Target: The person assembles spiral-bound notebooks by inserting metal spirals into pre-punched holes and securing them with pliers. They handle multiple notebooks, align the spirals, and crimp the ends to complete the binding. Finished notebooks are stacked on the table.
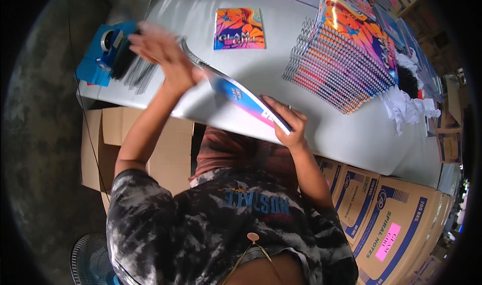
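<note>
My right hand (pixel 291 122) is closed around the near right end of a notebook (pixel 246 102) with a blue and pink cover. The notebook is held tilted above the table's front edge. My left hand (pixel 168 56), smeared by motion, is at its far left end with the fingers stretched out and the thumb side close to the notebook. A dark wire spiral (pixel 188 51) shows beside that hand, partly hidden by it; I cannot tell whether it is threaded in. Several loose wire spirals (pixel 140 74) lie left of the notebook, partly under my left forearm.
A colourful notebook cover (pixel 239 29) lies flat mid-table. At right, spiral-bound notebooks (pixel 346 59) are piled, with crumpled white paper (pixel 406 107) beside them. A tape dispenser (pixel 111 43) rests on a blue sheet at left. Cardboard boxes (pixel 391 225) stand below the white table (pixel 351 139).
</note>
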Motion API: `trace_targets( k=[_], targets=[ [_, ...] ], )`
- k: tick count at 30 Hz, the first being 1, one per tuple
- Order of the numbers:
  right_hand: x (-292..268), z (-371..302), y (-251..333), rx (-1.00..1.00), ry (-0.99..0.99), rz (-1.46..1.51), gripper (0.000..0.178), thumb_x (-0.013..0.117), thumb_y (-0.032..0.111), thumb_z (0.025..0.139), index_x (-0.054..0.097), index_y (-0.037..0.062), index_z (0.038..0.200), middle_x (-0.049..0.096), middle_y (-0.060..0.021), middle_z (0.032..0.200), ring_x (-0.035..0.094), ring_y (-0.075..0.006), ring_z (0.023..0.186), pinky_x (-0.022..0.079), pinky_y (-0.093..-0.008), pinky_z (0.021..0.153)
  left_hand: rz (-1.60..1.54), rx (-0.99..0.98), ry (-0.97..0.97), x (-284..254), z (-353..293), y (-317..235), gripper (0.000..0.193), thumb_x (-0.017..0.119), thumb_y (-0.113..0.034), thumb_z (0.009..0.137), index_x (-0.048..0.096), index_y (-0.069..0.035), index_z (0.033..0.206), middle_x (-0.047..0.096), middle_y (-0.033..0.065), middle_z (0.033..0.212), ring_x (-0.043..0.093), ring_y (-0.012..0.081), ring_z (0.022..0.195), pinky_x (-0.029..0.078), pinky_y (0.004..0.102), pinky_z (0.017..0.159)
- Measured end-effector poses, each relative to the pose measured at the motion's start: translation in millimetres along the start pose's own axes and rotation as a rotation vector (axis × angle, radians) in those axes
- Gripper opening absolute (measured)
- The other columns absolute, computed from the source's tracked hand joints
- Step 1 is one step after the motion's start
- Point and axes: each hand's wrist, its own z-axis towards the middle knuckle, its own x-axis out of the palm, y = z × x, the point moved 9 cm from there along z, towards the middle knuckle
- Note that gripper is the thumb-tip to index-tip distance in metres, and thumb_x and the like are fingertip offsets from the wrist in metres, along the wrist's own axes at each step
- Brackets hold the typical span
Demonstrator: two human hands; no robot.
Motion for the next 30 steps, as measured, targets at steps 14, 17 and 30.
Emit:
trace_targets(
  k=[14, 17, 30],
  targets=[
    [4, 0, 15, -0.036, 0.036, 0.03, 0.036, 0.064, -0.001, 0.073, 0.061, -0.0022, 0.108, 0.064, -0.017, 0.103, 0.064, -0.0277, 0.094, 0.051, -0.0346, 0.082, -0.245, 0.355, 0.182, -14, -67, -84, 0.094, 0.037, -0.076, 0.074, 0.044, 0.0, 0.129, 0.014, 0.022, 0.145, 0.007, 0.0448, 0.135, -0.009, 0.0565, 0.105],
    [10, 3, 18, -0.101, 0.072, 0.087, 0.036, 0.064, -0.001, 0.073, 0.061, -0.0015, 0.109, 0.064, -0.0155, 0.104, 0.063, -0.0271, 0.095, 0.051, -0.0342, 0.081, -0.163, -0.252, -0.325, 38, -90, -31, 0.096, 0.033, -0.076, 0.077, 0.026, -0.002, 0.139, 0.011, 0.0166, 0.148, 0.006, 0.0426, 0.135, -0.006, 0.0565, 0.106],
    [11, 4, 4, 0.022, 0.003, -0.002, 0.041, 0.063, -0.003, 0.071, 0.059, -0.0017, 0.112, 0.064, -0.0149, 0.104, 0.065, -0.0263, 0.087, 0.052, -0.034, 0.075, -0.421, 0.103, 0.276, 17, -64, -82, 0.106, 0.043, -0.078, 0.07, 0.035, 0.01, 0.128, 0.018, 0.0277, 0.142, 0.014, 0.0449, 0.132, 0.008, 0.0576, 0.105]
  ],
)
